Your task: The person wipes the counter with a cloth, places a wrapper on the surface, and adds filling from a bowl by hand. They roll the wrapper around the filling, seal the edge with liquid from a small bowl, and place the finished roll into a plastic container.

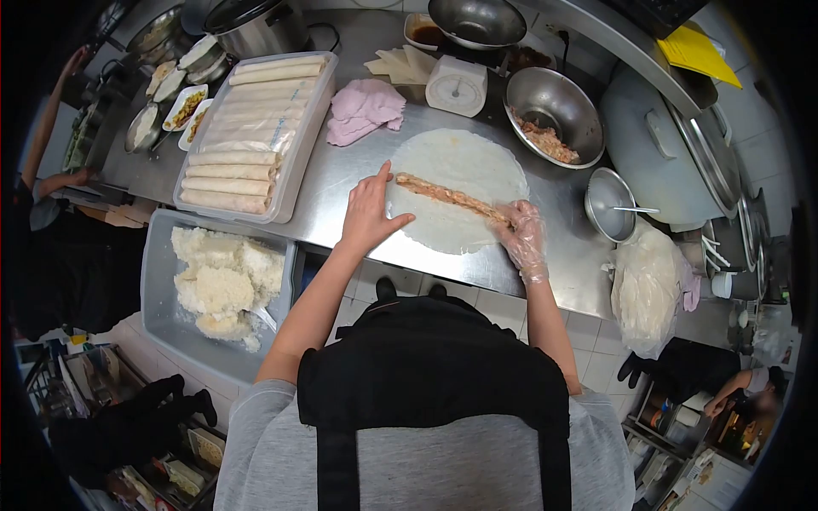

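Note:
A round, thin, pale wrapper point(460, 232) lies flat on the steel counter in front of me. Across it runs a long strip of minced meat filling point(445, 195), slanting from upper left to lower right. My bare left hand point(371, 209) rests at the wrapper's left edge, fingers stretched forward and thumb spread away, holding nothing. On the other side, my right hand point(521, 234) wears a clear plastic glove. Its fingers are curled together on the right end of the filling; the fingertips partly hide that end.
Left stands a plastic container of rolls point(256, 119), above a grey tub of white rice-like food point(223, 281). A pink cloth point(366, 111), a scale point(456, 85), a steel bowl of minced meat point(554, 111) and a small bowl point(609, 204) surround the wrapper. Other people stand left and right.

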`<action>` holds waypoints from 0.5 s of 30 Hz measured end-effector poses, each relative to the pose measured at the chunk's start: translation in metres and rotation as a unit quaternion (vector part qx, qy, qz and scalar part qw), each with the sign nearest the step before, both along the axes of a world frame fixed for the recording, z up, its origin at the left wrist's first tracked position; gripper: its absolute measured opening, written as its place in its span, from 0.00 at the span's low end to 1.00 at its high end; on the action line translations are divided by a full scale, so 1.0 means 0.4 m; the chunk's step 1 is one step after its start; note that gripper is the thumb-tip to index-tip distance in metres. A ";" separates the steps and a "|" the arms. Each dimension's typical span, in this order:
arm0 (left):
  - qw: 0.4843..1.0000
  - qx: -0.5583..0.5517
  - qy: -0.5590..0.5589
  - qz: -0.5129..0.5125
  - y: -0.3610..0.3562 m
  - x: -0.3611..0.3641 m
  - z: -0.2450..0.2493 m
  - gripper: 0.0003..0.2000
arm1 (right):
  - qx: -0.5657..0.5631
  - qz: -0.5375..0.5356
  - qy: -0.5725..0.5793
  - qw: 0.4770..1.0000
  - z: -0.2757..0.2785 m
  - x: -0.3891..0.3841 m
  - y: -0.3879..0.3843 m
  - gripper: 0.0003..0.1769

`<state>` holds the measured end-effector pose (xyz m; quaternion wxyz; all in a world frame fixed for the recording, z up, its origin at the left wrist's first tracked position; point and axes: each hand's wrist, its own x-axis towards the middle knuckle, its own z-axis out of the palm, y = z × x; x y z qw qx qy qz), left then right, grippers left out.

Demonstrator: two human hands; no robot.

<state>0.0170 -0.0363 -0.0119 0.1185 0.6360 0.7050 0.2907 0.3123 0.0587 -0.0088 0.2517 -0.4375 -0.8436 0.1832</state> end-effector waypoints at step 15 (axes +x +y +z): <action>1.000 0.009 0.000 -0.005 0.000 -0.005 -0.006 0.52 | -0.002 0.004 -0.019 1.000 0.023 0.012 0.015 0.26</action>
